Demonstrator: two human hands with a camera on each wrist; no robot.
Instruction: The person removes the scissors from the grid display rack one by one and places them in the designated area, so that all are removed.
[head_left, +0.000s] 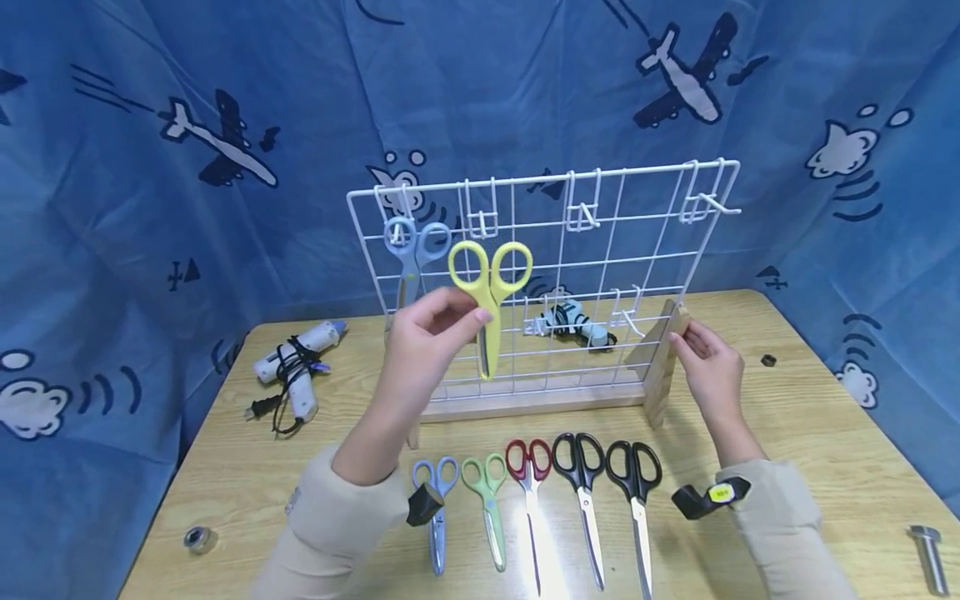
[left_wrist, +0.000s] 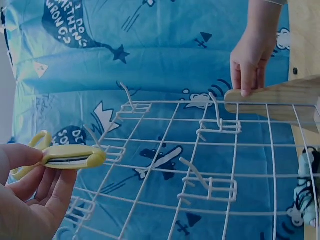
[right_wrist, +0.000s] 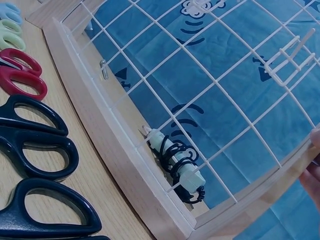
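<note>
My left hand (head_left: 427, 337) pinches a pair of yellow scissors (head_left: 495, 292) by the blade part, handles up and tip down, in front of the white wire rack (head_left: 540, 178). In the left wrist view the yellow scissors (left_wrist: 95, 158) appear side-on between thumb and fingers, near the hooks. My right hand (head_left: 712, 371) holds the rack's right wooden post (head_left: 662, 371) near its top. Blue scissors (head_left: 411, 265) hang from the leftmost upper hook, just left of the yellow pair. Other wire hooks (head_left: 583, 217) along the top bar carry nothing.
Before the rack lie several scissors in a row: blue (head_left: 439, 533), green (head_left: 492, 517), red (head_left: 529, 479) and black (head_left: 587, 500). A cord-wrapped glue gun (head_left: 300, 367) lies left; a pale cord-wrapped tool (head_left: 573, 321) lies behind the rack. A nut (head_left: 198, 540) and bolt (head_left: 930, 558) flank the table.
</note>
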